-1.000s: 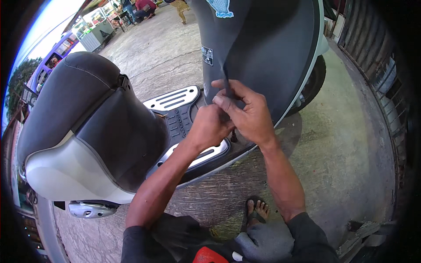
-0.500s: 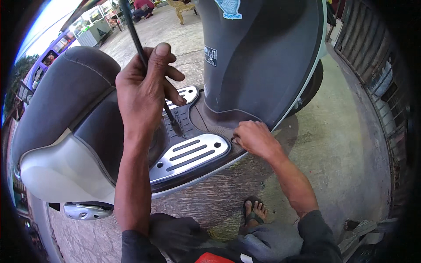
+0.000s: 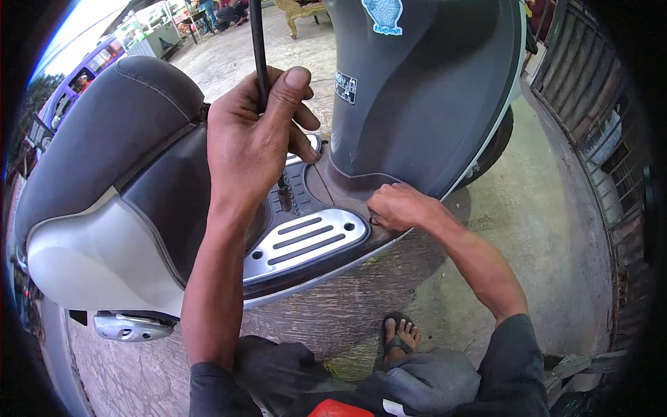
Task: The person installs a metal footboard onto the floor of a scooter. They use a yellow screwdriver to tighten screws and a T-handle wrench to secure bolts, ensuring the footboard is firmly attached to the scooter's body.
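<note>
A long black rod [image 3: 258,42] stands nearly upright in my left hand [image 3: 251,149], whose fingers are curled loosely around it. Its lower end is over the scooter's ribbed centre floorboard mat [image 3: 297,194]; whether it touches is unclear. My right hand [image 3: 399,208] is closed at the base of the grey front panel [image 3: 424,90], beside a silver slotted footplate [image 3: 309,238], its fingertips on something small and dark that I cannot make out. The padded seat [image 3: 104,132] and white side panel [image 3: 90,257] are left of my hands.
A corrugated metal fence [image 3: 563,48] runs along the right over concrete ground [image 3: 535,236]. My sandalled foot [image 3: 399,337] is below the scooter. Behind are a purple van [image 3: 87,80], a stall [image 3: 156,38], people [image 3: 229,14] and a carved wooden bench [image 3: 299,12].
My hands, earlier together on the rod, have separated: my left has risen leftward with it, my right has dropped to the floorboard. Since the middle frame, both sit slightly farther right in view.
</note>
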`<state>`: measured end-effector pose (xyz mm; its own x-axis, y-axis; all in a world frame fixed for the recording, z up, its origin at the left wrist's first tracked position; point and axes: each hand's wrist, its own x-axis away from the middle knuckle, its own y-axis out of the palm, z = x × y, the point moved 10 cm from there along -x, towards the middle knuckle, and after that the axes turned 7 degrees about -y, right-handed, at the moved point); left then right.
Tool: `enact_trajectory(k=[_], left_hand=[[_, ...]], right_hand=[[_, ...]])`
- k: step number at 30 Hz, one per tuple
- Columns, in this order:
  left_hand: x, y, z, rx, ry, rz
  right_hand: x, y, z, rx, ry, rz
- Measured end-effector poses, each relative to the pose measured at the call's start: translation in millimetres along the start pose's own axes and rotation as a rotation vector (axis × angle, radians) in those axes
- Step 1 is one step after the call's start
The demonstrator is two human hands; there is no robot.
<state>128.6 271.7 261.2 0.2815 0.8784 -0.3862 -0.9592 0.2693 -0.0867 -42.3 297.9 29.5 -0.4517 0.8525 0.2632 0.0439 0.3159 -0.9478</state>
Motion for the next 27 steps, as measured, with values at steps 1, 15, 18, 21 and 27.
enact_trajectory(k=[1, 15, 18, 21, 27], left_hand=[[-0.2, 0.4, 0.0, -0.005, 0.003, -0.003], [-8.8, 15.5, -19.1, 0.033, -0.036, -0.058], [-7.6, 11.6, -22.1, 0.042, -0.027, -0.067], [-6.2, 15.6, -23.9, 0.040, -0.047, -0.078], [-1.0, 13.2, -25.2, 0.004, -0.084, -0.076]], right_hand=[[0.5, 2.1, 0.2, 0.023, -0.013, -0.015], [6.6, -8.4, -11.9, 0.119, -0.039, 0.130], [-6.2, -7.6, -19.5, 0.124, -0.054, 0.018], [-11.2, -11.3, -7.6, 0.025, -0.103, -0.059], [-19.2, -14.7, -9.5, -0.109, -0.116, -0.204]])
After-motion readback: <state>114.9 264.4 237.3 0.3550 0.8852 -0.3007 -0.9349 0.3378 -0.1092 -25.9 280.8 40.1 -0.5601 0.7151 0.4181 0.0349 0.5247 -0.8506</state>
